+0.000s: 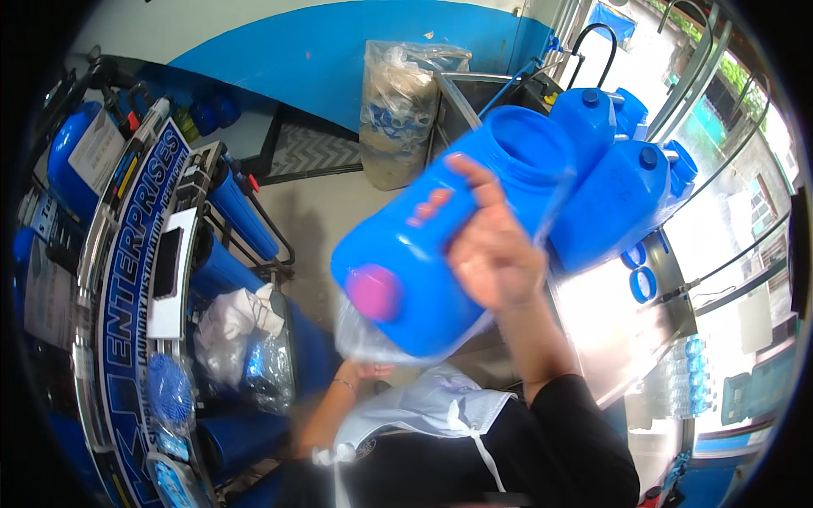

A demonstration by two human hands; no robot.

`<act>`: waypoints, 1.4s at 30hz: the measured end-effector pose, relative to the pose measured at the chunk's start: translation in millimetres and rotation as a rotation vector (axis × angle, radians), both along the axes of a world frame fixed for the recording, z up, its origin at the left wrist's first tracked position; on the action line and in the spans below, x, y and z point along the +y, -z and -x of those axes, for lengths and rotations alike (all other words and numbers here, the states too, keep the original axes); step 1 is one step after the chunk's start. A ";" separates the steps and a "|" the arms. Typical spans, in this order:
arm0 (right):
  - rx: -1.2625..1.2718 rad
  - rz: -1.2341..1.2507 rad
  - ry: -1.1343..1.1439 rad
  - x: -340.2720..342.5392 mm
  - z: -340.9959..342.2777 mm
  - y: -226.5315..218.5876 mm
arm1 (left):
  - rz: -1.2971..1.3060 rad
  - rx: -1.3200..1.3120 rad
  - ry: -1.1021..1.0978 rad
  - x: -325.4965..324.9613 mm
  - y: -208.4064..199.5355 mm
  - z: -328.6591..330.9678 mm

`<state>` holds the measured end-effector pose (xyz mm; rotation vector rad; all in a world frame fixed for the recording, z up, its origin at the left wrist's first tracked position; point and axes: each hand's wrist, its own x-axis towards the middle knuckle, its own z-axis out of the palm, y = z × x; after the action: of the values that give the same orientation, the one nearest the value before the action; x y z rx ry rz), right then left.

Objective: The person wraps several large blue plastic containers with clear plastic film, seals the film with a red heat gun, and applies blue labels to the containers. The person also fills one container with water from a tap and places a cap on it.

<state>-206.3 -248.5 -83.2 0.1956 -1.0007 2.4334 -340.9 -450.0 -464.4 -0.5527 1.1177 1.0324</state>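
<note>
A blue plastic jug (pixel 398 229) is held tilted in front of me. Its wide round mouth, at the upper right, is uncapped, and a pink cap (pixel 373 293) covers the small spout at its lower left. My right hand (pixel 495 250) is wrapped round the jug's handle, with the index finger stretched along it. Clear plastic (pixel 364 334) hangs about the jug's underside. Below the jug's lower end is my left hand (pixel 374 371), close to that plastic. Its fingers are mostly hidden, so whether it grips anything is unclear.
Several blue jugs (pixel 614 190) stand on the metal counter (pixel 584 326) at right, beside two blue ring lids (pixel 643 284). Behind is a sink (pixel 453 97) and a bulging clear sack (pixel 396 127). A rack with a lettered sign (pixel 140 262) and blue filter housings (pixel 241 212) lines the left.
</note>
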 end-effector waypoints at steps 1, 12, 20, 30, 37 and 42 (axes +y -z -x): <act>-0.085 -0.039 0.044 21.3 -15.3 5.6 | -0.021 -0.032 -0.075 5.8 -7.0 17.3; -0.441 -0.514 1.003 323.5 64.9 232.9 | -0.640 0.723 -0.400 205.6 -152.6 269.5; -0.364 -0.218 0.792 566.2 182.3 219.1 | -1.355 1.135 -0.187 461.6 -287.7 405.8; 0.072 0.447 0.794 694.7 246.7 217.4 | -0.878 1.517 0.028 636.5 -464.6 432.4; -0.143 0.443 1.052 752.6 247.7 201.9 | -1.021 1.877 0.353 763.2 -554.6 366.7; -0.025 0.640 1.179 744.7 238.2 235.0 | -1.114 2.611 0.446 825.5 -548.6 260.7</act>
<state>-444.5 496.1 -318.2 -0.5089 -0.1450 1.5000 -601.6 375.4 84.2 2.6049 1.9730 1.3301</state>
